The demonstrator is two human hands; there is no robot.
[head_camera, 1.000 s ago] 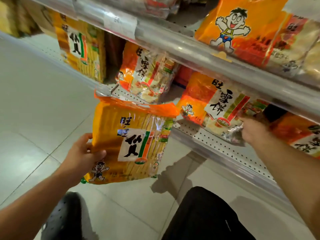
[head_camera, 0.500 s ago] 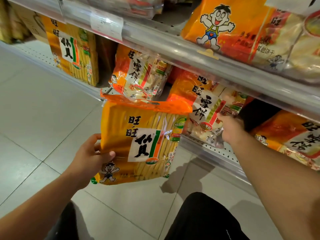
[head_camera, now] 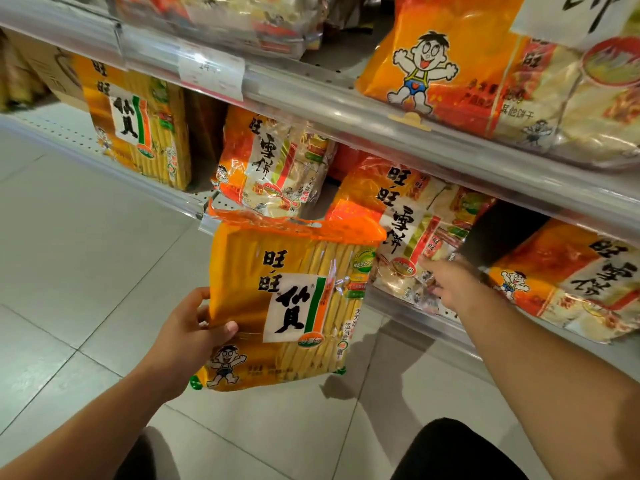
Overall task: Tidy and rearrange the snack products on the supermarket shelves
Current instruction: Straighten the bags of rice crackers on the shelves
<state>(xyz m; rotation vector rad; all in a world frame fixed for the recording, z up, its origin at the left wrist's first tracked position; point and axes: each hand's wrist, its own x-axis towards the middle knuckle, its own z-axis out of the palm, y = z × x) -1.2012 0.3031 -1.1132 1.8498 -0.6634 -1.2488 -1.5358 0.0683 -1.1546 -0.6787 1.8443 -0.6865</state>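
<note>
My left hand (head_camera: pixel 188 332) grips the left edge of an orange bag of yellow rice crackers (head_camera: pixel 287 306), held upright in the air in front of the bottom shelf (head_camera: pixel 408 311). My right hand (head_camera: pixel 450 284) pinches the lower front of an orange-and-white snow cracker bag (head_camera: pixel 412 220) that leans on that shelf. A matching snow cracker bag (head_camera: pixel 273 164) stands to its left, and another (head_camera: pixel 575 282) lies to the right. A second yellow cracker bag (head_camera: pixel 138 123) stands at the far left of the shelf.
The upper shelf rail (head_camera: pixel 346 109) with a price tag (head_camera: pixel 211 69) overhangs the bottom shelf. Large orange cartoon bags (head_camera: pixel 485 71) sit on the upper shelf. A dark gap (head_camera: pixel 498 237) shows behind the right hand. Grey floor tiles (head_camera: pixel 86 271) spread to the left.
My right hand has slid the snow cracker bag leftward along the bottom shelf, closer to the bag in my left hand. The left hand still holds its bag.
</note>
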